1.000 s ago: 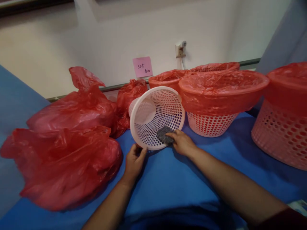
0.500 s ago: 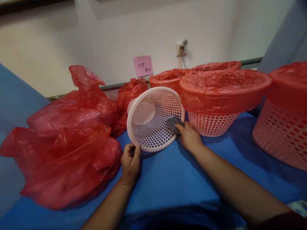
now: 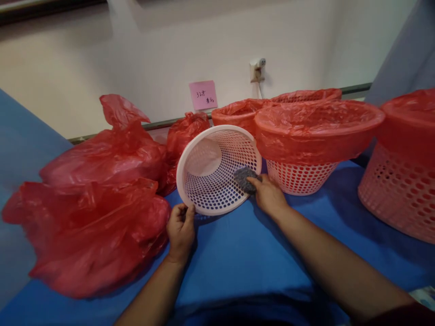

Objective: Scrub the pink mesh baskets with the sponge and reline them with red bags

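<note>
White basket [image 3: 217,185] lies tipped on its side; the left hand [image 3: 181,231] pinches its rim, while the right hand [image 3: 270,194] has fingers closed around a grey wad [image 3: 245,180].

A white basket [image 3: 210,179] lies tipped, the left hand [image 3: 181,231] gripping its lower left rim. The right hand [image 3: 270,194] holds a grey cloth [image 3: 245,179] at the basket's right edge. Red bags [image 3: 102,235] sit left of the basket, lined baskets [image 3: 302,176] right.
</note>
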`<state>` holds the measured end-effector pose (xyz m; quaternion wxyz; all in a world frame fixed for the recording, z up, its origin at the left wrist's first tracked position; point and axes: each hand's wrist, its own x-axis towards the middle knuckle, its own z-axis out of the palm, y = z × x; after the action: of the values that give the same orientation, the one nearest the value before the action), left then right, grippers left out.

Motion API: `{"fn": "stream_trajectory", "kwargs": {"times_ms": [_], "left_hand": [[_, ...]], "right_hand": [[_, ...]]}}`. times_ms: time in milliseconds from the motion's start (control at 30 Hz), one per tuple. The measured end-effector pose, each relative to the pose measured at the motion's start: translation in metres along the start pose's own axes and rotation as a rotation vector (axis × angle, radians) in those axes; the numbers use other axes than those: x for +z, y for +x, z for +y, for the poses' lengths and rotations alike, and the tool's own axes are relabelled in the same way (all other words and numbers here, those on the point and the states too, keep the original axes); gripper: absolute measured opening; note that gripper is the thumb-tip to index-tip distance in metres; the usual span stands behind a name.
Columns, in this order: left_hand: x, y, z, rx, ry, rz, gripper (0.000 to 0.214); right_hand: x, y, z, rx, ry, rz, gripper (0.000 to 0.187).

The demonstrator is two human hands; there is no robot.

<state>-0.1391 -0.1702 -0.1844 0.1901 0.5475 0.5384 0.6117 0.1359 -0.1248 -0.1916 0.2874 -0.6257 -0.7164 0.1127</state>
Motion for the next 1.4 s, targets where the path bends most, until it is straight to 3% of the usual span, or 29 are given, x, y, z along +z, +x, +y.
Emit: {"fn": "stream_trajectory", "kwargs": {"times_ms": [100,233,333,400,533,600,700,900,967,1133,1233,1300,1400], "left_hand": [[0.002,-0.003,0.002,0.021,-0.021,-0.015,0.034],[0.014,-0.008,-0.008,-0.058,-0.009,-0.265,0.037],[0.018,-0.009,-0.018,-0.130,-0.028,-0.401,0.041],[0.016,-0.006,-0.020,-0.126,-0.050,-0.341,0.041],[0.007,-0.001,-0.010,-0.039,-0.074,-0.063,0.039],[0.005,-0.002,-0.004,0.000,-0.080,-0.005,0.038],[0.010,-0.006,-0.002,0.001,-0.098,-0.047,0.038],[0.021,-0.009,-0.017,-0.169,-0.076,-0.335,0.045],[0.019,-0.006,-0.019,-0.172,-0.081,-0.315,0.045],[0.004,0.003,-0.007,-0.017,-0.102,0.013,0.041],[0.001,0.003,-0.002,0.061,-0.085,0.109,0.041],[0.005,0.000,-0.002,0.039,-0.083,0.056,0.040],[0.015,-0.006,-0.007,-0.075,-0.076,-0.188,0.041]], "right_hand": [[-0.001,0.000,-0.002,0.003,-0.020,-0.016,0.055],[0.016,-0.010,-0.018,-0.272,0.212,-0.266,0.063],[0.024,-0.013,-0.024,-0.363,0.344,-0.344,0.066],[0.020,-0.011,-0.020,-0.321,0.296,-0.294,0.064],[0.001,-0.002,-0.003,-0.069,0.081,-0.051,0.054],[-0.005,0.001,0.003,0.026,0.018,0.027,0.054],[0.001,-0.002,-0.002,-0.037,0.021,-0.064,0.054],[0.024,-0.012,-0.022,-0.373,0.339,-0.350,0.066],[0.023,-0.011,-0.020,-0.351,0.314,-0.323,0.065],[0.003,0.001,0.000,-0.011,0.067,-0.008,0.057],[-0.001,0.002,0.001,0.082,-0.015,0.033,0.056],[0.004,-0.001,-0.004,0.033,0.005,-0.051,0.055],[0.017,-0.007,-0.015,-0.161,0.148,-0.215,0.060]]}}
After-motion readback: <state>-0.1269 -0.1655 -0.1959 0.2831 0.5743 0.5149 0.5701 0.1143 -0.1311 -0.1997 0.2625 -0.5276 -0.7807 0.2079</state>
